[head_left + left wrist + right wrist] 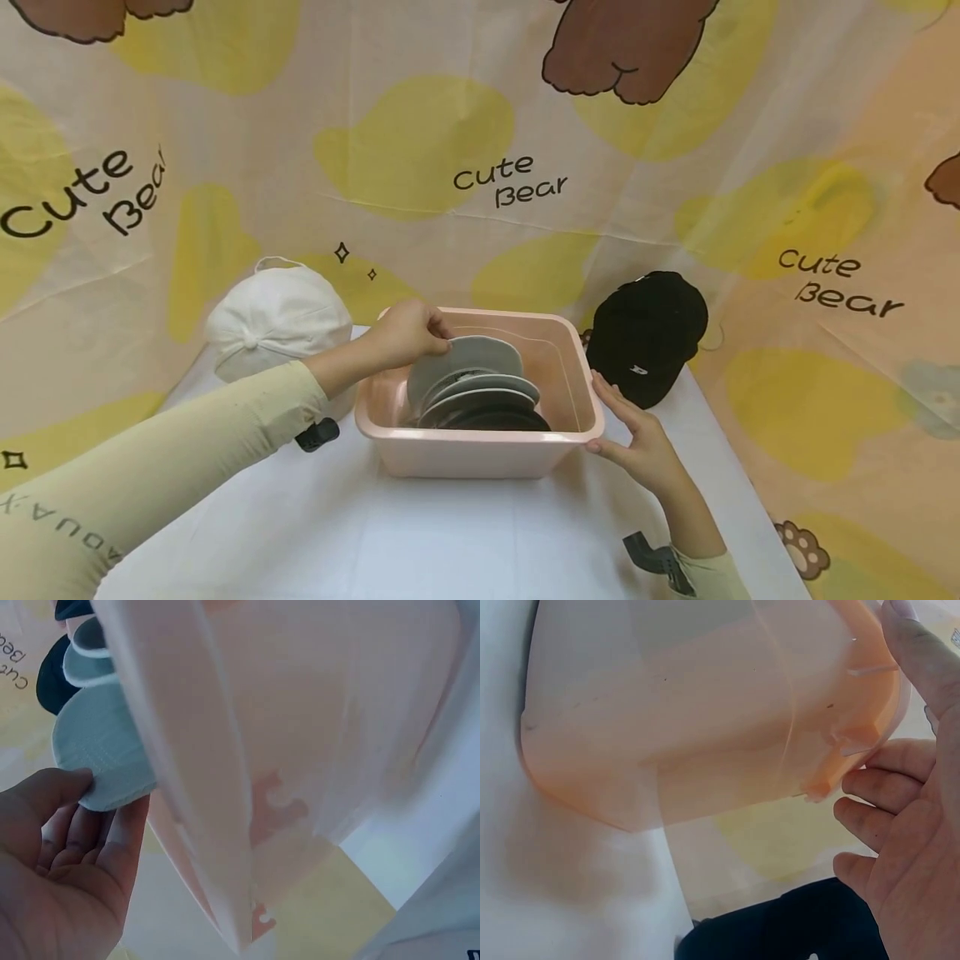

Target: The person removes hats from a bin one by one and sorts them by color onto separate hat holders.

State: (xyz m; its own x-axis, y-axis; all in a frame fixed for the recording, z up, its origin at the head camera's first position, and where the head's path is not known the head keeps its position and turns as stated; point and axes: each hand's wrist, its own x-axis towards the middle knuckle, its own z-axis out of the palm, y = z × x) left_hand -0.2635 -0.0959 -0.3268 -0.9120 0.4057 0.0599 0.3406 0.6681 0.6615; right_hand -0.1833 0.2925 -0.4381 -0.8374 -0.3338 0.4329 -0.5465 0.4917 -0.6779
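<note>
A pink plastic basin [480,460] stands upright on the white-covered table. It holds a leaning row of flat, round-ended pieces: grey ones at the back and middle, a black piece [498,419] at the front. My left hand [411,333] reaches over the basin's left end and pinches the rearmost grey piece [487,354] by its edge. In the left wrist view, the thumb lies on this pale piece [101,742], with fingers behind. My right hand [637,437] touches the basin's right end, thumb by the near corner, fingers along the rim. The pieces' lower parts are hidden.
A white cap [281,312] sits behind and left of the basin. A black cap [652,333] stands close to its right end. Behind the table hangs a printed cloth [420,150], with more of it at the right side.
</note>
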